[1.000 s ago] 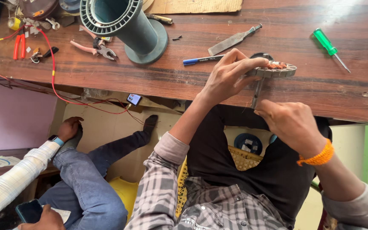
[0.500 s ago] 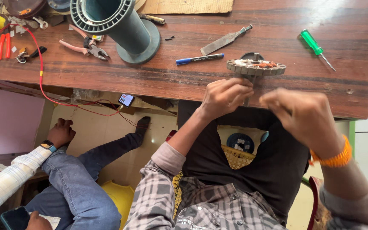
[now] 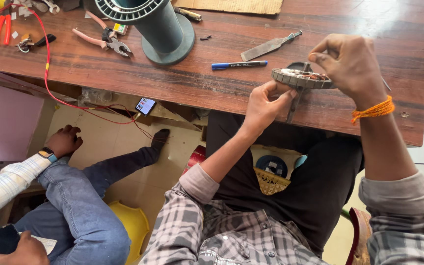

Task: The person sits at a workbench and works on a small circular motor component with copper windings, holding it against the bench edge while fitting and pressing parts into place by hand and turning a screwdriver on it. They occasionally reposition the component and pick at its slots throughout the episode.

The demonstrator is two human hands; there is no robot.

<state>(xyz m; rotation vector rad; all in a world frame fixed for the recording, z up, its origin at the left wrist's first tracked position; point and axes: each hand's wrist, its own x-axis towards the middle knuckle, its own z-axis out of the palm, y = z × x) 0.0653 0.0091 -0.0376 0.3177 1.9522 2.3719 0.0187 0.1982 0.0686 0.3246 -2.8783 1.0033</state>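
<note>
I see bare tabletop (image 3: 182,86) open left of my left hand (image 3: 263,105), hemmed only by the blue pen (image 3: 239,65), metal blade (image 3: 269,46) and green spool (image 3: 160,27) farther back

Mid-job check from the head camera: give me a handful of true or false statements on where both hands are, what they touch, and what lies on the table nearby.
1. The left hand grips the near edge of the round slotted metal core. True.
2. The right hand rests in the lap. False: it is over the core's far side, fingers pinched.
3. A blue pen lies on the wooden table left of the core. True.
4. The big green spool lies on the floor. False: it stands on the table.
5. Pink-handled pliers lie left of the spool. True.
</note>
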